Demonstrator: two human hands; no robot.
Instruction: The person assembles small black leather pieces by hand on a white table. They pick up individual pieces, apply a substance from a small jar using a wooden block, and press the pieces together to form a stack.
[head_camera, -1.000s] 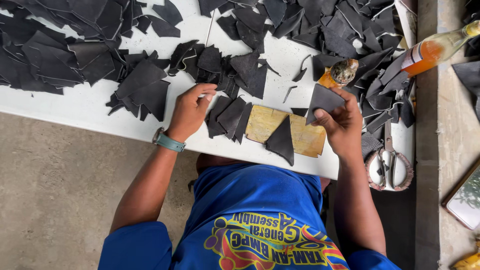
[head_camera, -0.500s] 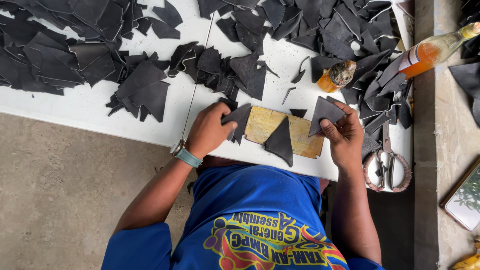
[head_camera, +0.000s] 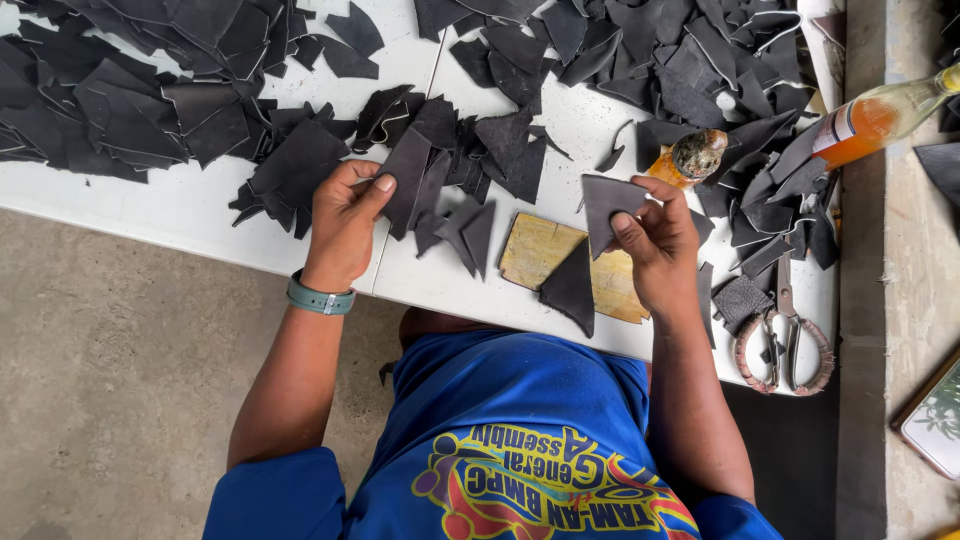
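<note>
My left hand (head_camera: 345, 222) grips a dark leather piece (head_camera: 405, 180) by its edge, lifted just above a small pile of similar cut pieces (head_camera: 460, 225). My right hand (head_camera: 655, 245) pinches another dark, roughly square leather piece (head_camera: 605, 205) between thumb and fingers. Under and between the hands lies a yellowish wooden board (head_camera: 535, 250) near the front edge of the white table (head_camera: 190, 205). A dark triangular piece (head_camera: 570, 285) rests on that board.
Heaps of black leather scraps (head_camera: 120, 90) cover the back of the table. A glue-crusted small bottle (head_camera: 690, 155) stands right of centre, large scissors (head_camera: 785, 335) lie at the right front, and an orange-liquid bottle (head_camera: 880, 115) lies on the ledge. Concrete floor is at left.
My left hand went from the pile to the board, then back left and up with a leather piece in it. My right hand stayed put with its piece.
</note>
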